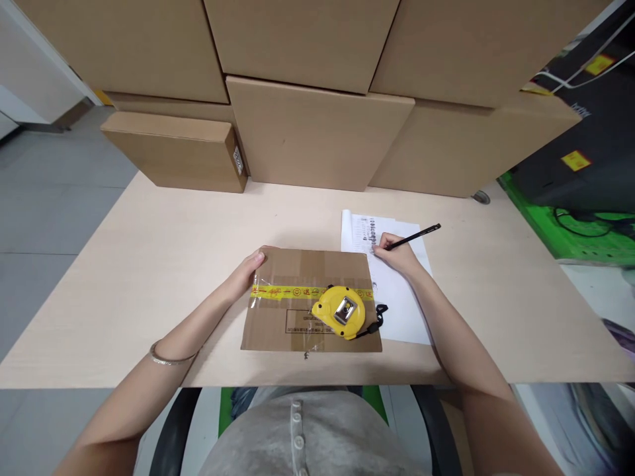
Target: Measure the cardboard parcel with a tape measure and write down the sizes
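A flat cardboard box (272, 330) with a strip of yellow printed tape lies on the table in front of me. My left hand (247, 270) grips its far left corner, thumb on top, the other fingers mostly hidden behind the edge. On the box's right half rests a yellow tape measure (342, 312) with a black wrist strap hanging over the side. My right hand (398, 253) is closed around a black pen (419, 234), its tip end down at the paper sheet (407, 317). Handwritten lines show at the sheet's upper left, and the box overlaps its left side.
Large cardboard boxes (317, 132) are stacked along the table's far edge, with a smaller carton (173, 152) at the left. Dark equipment (555, 158) with yellow labels stands on a green surface (536, 225) at the right. The wooden tabletop (149, 277) ends just before my body.
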`<state>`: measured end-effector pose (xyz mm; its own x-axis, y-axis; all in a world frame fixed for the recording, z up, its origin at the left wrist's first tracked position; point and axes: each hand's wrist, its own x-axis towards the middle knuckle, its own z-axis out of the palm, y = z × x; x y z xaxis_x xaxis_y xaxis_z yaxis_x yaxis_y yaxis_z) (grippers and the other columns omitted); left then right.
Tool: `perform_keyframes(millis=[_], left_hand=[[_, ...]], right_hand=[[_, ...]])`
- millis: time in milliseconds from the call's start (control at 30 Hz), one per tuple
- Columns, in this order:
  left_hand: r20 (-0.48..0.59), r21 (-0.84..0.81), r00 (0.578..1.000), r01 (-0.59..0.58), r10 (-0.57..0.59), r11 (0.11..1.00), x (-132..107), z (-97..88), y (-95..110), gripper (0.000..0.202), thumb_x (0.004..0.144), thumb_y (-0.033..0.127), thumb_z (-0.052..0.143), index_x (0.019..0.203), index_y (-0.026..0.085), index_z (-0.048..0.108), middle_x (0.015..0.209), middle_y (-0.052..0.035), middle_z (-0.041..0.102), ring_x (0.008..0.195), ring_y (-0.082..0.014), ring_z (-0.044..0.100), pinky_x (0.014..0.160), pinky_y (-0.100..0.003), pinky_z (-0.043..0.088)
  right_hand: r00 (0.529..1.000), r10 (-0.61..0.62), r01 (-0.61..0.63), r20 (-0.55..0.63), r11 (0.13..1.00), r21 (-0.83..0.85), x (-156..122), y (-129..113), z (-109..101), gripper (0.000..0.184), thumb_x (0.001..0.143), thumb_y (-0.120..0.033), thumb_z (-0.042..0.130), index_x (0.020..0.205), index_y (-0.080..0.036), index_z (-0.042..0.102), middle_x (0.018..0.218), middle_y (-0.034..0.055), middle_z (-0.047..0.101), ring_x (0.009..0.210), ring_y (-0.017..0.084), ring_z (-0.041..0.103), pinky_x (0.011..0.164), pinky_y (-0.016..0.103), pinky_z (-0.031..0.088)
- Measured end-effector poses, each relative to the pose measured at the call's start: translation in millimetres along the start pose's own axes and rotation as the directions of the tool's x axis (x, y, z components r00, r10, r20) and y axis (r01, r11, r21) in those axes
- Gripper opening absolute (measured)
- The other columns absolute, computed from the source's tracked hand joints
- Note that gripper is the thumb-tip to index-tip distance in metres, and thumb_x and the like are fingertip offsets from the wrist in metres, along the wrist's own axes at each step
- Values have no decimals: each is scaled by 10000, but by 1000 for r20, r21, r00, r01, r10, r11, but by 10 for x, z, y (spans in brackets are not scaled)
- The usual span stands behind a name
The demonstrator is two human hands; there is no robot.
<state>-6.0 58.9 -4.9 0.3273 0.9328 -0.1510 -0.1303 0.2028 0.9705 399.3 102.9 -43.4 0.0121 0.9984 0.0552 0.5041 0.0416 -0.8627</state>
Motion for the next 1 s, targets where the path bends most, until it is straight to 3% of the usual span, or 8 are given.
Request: perform_keyframes(millis=[267, 433, 600, 767, 1000], left_hand=[[30, 3, 999, -24, 24, 1000, 54, -78, -95, 638, 855, 741, 692, 1112, 164, 780, 1192, -118, 806, 1227, -355, 690, 1098, -433, 497], [102, 15, 993, -56, 54, 998, 71, -118, -135, 658, 882, 748, 659, 1147, 157, 775, 1175, -138, 811, 1246, -360, 686, 1073, -418, 500], [74, 28, 996, -51, 48, 998, 57, -106, -113, 666, 872, 759, 660, 1144, 163, 776, 1141, -130, 819, 1214, -361, 700, 1049, -427, 515], [57, 55, 998, -24, 21, 998, 40, -75, -79, 687, 871, 779, 642, 1134, 161, 785, 1054, -125, 832, 1213, -384, 704, 1064, -462, 522], [39, 70, 999, -30, 27, 997, 35, -96, -99, 640, 890, 754, 632, 1094, 167, 785, 1215, -126, 809, 1264, -370, 674, 1133, -454, 480]], right_hand=[[1000, -7, 8, 13, 999, -40, -32, -29, -3, 313, 668, -362, 712, 573, -258, 432, 538, -48, 434, 549, 124, 353, 548, 282, 273], [999, -28, 29, 16, 997, -65, -45, -43, -4, 300, 701, -376, 704, 591, -260, 450, 535, -43, 448, 541, 129, 365, 541, 283, 273], [1000, -23, 24, 15, 997, -67, -40, -29, -2, 314, 672, -347, 717, 583, -261, 428, 531, -52, 415, 542, 126, 352, 543, 283, 274], [1000, -11, 12, 11, 998, -58, -40, -27, -7, 309, 689, -375, 735, 603, -253, 463, 567, -31, 482, 580, 139, 390, 557, 285, 295], [1000, -15, 15, -6, 999, -46, -39, -38, -6, 328, 699, -376, 741, 598, -255, 453, 568, -37, 461, 578, 138, 382, 566, 292, 296]])
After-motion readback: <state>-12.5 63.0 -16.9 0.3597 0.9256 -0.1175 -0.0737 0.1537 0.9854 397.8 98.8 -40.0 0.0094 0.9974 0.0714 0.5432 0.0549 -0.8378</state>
